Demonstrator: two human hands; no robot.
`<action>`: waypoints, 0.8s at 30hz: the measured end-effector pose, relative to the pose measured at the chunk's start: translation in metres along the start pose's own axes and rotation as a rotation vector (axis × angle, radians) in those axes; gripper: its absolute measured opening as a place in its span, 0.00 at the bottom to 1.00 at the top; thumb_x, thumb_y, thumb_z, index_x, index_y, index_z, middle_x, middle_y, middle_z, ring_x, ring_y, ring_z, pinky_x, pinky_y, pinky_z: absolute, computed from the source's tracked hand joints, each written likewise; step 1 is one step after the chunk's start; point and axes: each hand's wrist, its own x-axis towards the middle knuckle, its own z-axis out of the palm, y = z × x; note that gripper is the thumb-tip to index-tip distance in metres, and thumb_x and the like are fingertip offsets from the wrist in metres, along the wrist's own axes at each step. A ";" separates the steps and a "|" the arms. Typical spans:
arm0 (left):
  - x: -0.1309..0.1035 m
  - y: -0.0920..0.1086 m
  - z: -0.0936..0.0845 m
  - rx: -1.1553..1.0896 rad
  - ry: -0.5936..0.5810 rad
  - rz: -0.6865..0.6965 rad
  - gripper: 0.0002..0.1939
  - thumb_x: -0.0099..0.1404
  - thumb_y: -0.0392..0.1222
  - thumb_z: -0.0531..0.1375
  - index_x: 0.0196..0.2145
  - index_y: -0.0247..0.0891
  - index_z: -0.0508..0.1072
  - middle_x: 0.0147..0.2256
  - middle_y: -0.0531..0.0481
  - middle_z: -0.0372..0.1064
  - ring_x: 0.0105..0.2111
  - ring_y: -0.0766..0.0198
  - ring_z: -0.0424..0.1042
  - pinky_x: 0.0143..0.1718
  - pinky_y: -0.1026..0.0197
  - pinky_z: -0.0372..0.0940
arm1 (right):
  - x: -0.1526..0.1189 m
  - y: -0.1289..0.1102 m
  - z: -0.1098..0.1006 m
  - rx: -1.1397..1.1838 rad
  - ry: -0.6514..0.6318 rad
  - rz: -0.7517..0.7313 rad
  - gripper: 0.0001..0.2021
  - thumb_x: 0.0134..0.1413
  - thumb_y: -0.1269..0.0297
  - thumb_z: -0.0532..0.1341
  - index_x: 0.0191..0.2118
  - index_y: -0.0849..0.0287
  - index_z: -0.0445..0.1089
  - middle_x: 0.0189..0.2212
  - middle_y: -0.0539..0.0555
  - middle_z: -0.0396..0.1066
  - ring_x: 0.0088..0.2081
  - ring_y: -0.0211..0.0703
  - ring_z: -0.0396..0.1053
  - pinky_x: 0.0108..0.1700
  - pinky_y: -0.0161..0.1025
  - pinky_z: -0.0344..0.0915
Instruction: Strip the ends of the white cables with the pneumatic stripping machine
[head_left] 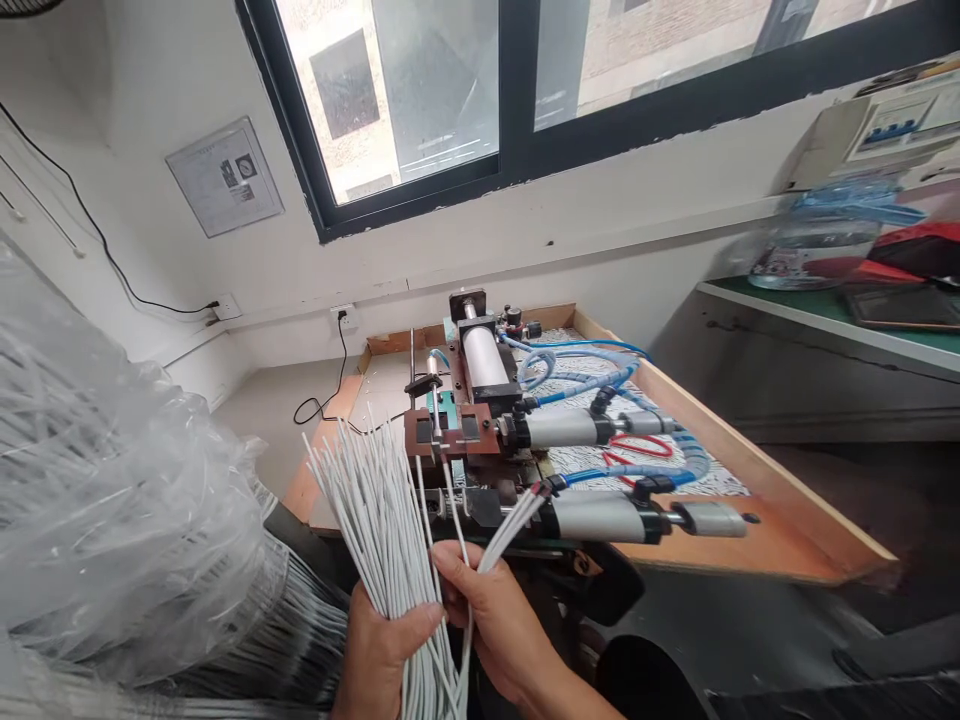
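My left hand point(384, 635) is wrapped round a thick bundle of thin pale grey wires point(375, 515), their upper ends fanned out. Close beside it, my right hand point(504, 622) pinches a single wire point(454, 505), which reaches up toward the machine's clamp point(450, 430). A few more wires point(516, 522) stick out from between the thumb and hand, leaning right, with reddish tips. The pneumatic machine point(487, 365) with silver cylinders stands just ahead of both hands. Part of the right fingers is hidden behind the wires.
A wood-edged table point(750, 470) bears the machine, blue air hoses point(615, 370) and scattered wire scraps point(566, 455). Plastic-wrapped wire bundles point(150, 500) pile up at left. On the right, a green shelf point(810, 315) carries a clear plastic jug point(817, 240).
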 end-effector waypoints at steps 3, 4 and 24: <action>0.000 -0.005 -0.006 0.015 0.027 -0.012 0.10 0.40 0.33 0.62 0.26 0.34 0.71 0.22 0.50 0.71 0.23 0.60 0.68 0.28 0.58 0.62 | -0.007 0.002 -0.002 -0.071 0.118 -0.084 0.13 0.39 0.57 0.62 0.21 0.64 0.65 0.15 0.46 0.59 0.16 0.29 0.50 0.18 0.29 0.44; 0.001 -0.008 -0.008 0.021 0.043 -0.020 0.10 0.40 0.33 0.62 0.26 0.34 0.71 0.22 0.50 0.71 0.23 0.60 0.67 0.28 0.58 0.62 | -0.008 0.003 -0.004 -0.078 0.151 -0.089 0.13 0.39 0.56 0.62 0.22 0.64 0.65 0.16 0.47 0.61 0.16 0.29 0.51 0.18 0.29 0.44; 0.001 -0.003 -0.004 0.045 -0.042 0.023 0.12 0.41 0.34 0.63 0.29 0.33 0.72 0.24 0.48 0.72 0.26 0.58 0.68 0.31 0.57 0.62 | -0.007 0.003 -0.005 -0.115 0.055 -0.072 0.14 0.39 0.57 0.62 0.19 0.64 0.65 0.14 0.46 0.56 0.18 0.30 0.50 0.20 0.30 0.46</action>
